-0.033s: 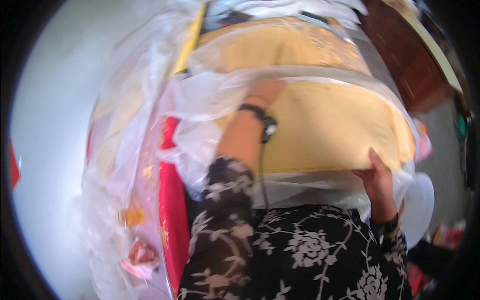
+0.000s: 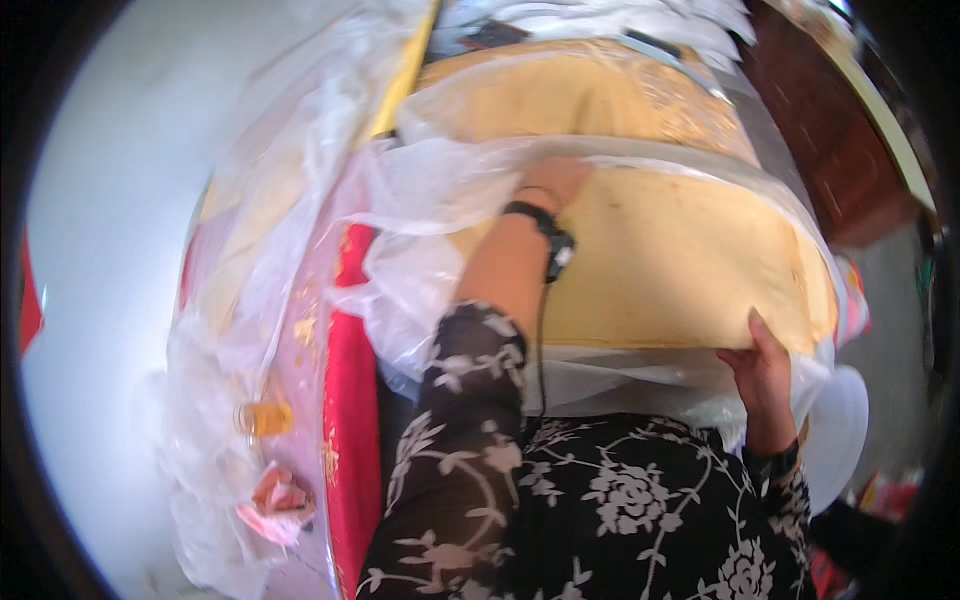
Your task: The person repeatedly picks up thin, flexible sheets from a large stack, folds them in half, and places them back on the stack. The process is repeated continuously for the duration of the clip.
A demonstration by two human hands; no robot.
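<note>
A wide pale yellow sheet (image 2: 670, 260) lies in front of me, with a layered, curved edge on its right side. Its exact kind I cannot make out. My left hand (image 2: 560, 182) reaches across to the sheet's far edge, where the plastic film (image 2: 440, 160) is folded back; its fingers are smeared by motion. At the near right corner, my right hand (image 2: 765, 375) grips the sheet's edge, thumb on top and the other fingers mostly hidden. A black band with a small device (image 2: 560, 258) and a cable circles my left wrist.
Beyond lies a second film-covered yellow stack (image 2: 560, 95). A red-edged board (image 2: 350, 400) runs along the left, beside a jar of amber stuff (image 2: 265, 419) and a pink packet (image 2: 280, 500). A white round tub (image 2: 840, 430) stands right, a brown cabinet (image 2: 830, 130) farther off.
The view has turned slightly, shifting the sheet and stack a little to the right in the picture. Both hands keep nearly the same places on the sheet.
</note>
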